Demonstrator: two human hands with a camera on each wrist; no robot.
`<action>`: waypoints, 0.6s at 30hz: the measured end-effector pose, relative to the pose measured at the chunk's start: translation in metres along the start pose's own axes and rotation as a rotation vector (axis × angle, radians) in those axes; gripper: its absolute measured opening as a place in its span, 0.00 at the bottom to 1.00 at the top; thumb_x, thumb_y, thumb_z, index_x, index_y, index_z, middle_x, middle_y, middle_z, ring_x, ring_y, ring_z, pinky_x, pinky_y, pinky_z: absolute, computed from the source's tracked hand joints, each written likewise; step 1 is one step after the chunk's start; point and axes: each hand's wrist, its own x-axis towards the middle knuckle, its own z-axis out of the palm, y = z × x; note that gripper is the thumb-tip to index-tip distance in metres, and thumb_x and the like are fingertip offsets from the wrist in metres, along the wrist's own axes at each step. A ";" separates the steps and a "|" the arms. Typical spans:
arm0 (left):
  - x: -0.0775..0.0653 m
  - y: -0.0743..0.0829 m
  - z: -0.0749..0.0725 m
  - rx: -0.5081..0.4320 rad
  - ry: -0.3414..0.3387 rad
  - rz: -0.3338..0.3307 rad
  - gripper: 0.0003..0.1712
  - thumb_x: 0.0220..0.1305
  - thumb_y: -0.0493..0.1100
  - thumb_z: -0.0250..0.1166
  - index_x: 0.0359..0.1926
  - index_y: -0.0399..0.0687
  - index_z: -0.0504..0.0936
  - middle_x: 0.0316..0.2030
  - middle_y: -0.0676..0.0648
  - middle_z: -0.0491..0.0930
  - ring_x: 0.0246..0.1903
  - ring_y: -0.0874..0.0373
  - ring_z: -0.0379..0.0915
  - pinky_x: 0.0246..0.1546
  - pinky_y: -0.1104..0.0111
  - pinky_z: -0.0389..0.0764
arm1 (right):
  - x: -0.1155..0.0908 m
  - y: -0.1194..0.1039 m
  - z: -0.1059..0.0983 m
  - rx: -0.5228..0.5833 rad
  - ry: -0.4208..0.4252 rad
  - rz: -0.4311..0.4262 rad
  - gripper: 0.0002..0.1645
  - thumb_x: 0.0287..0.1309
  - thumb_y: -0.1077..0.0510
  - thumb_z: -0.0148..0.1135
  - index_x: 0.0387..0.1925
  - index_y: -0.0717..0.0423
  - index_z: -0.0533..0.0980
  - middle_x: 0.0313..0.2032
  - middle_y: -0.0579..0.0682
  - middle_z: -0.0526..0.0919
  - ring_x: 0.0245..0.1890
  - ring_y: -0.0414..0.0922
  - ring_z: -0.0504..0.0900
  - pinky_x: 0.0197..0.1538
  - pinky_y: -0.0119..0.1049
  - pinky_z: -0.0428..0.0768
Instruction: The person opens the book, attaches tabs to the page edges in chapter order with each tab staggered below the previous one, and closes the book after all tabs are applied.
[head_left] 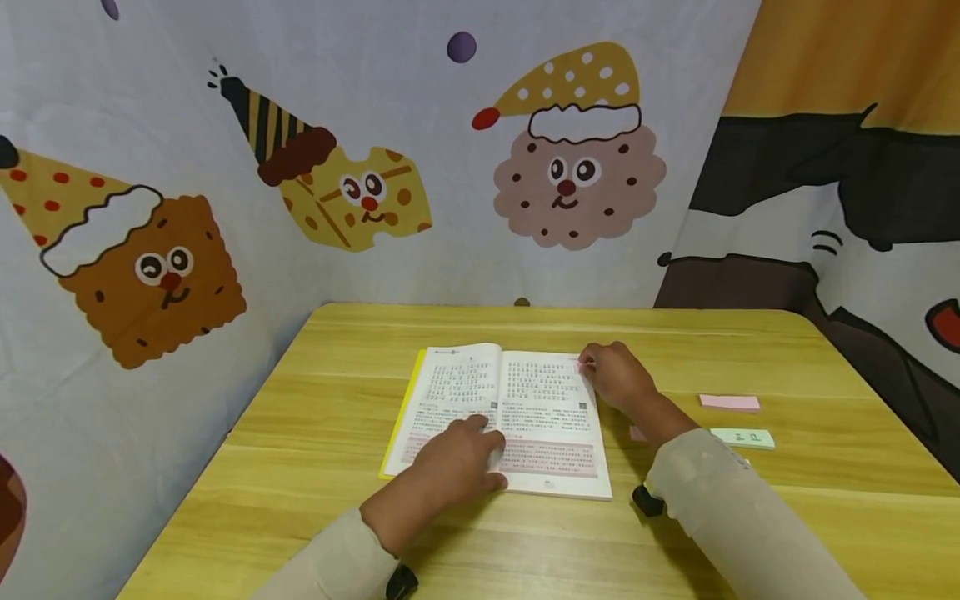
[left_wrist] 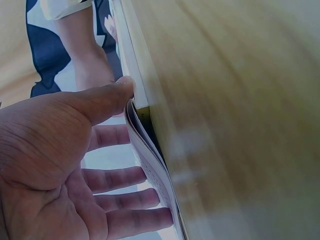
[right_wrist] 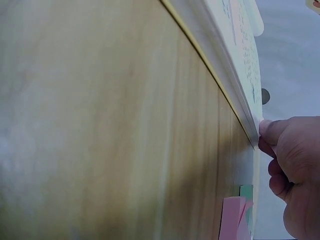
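An open book (head_left: pixel 551 425) with printed pages and a yellow cover edge lies on the table. My left hand (head_left: pixel 457 458) rests on it near the lower centre fold; in the left wrist view, its fingers (left_wrist: pixel 120 179) extend straight over the page and the thumb is at the book's bottom edge. At the upper right corner of the right page, my right hand (head_left: pixel 618 375) pinches a small pink sticky note (head_left: pixel 579 367) between thumb and forefinger. The right wrist view shows those fingertips (right_wrist: pixel 265 127) right at the page edge, with the other fingers curled.
On the wooden table (head_left: pixel 315 433), right of the book, lie a pink sticky-note strip (head_left: pixel 729 402) and a pale green one (head_left: pixel 742 437) with markings. Another pink piece (head_left: pixel 637 433) is partly hidden by my right wrist. A cartoon-print cloth (head_left: pixel 450 275) hangs behind the table.
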 end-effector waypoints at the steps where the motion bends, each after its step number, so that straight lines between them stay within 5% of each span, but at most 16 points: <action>1: 0.000 0.000 0.000 0.000 0.001 0.000 0.22 0.57 0.57 0.76 0.48 0.54 0.84 0.62 0.40 0.76 0.58 0.40 0.75 0.52 0.54 0.81 | 0.000 0.000 0.000 -0.007 0.000 -0.003 0.11 0.72 0.58 0.62 0.52 0.57 0.80 0.47 0.57 0.81 0.47 0.53 0.77 0.49 0.48 0.79; 18: -0.001 0.000 0.002 0.019 0.020 0.003 0.22 0.56 0.58 0.77 0.47 0.55 0.84 0.61 0.40 0.76 0.57 0.40 0.76 0.48 0.55 0.82 | 0.000 -0.001 -0.001 -0.062 0.005 -0.019 0.10 0.71 0.58 0.64 0.50 0.55 0.82 0.45 0.56 0.80 0.48 0.53 0.77 0.47 0.48 0.80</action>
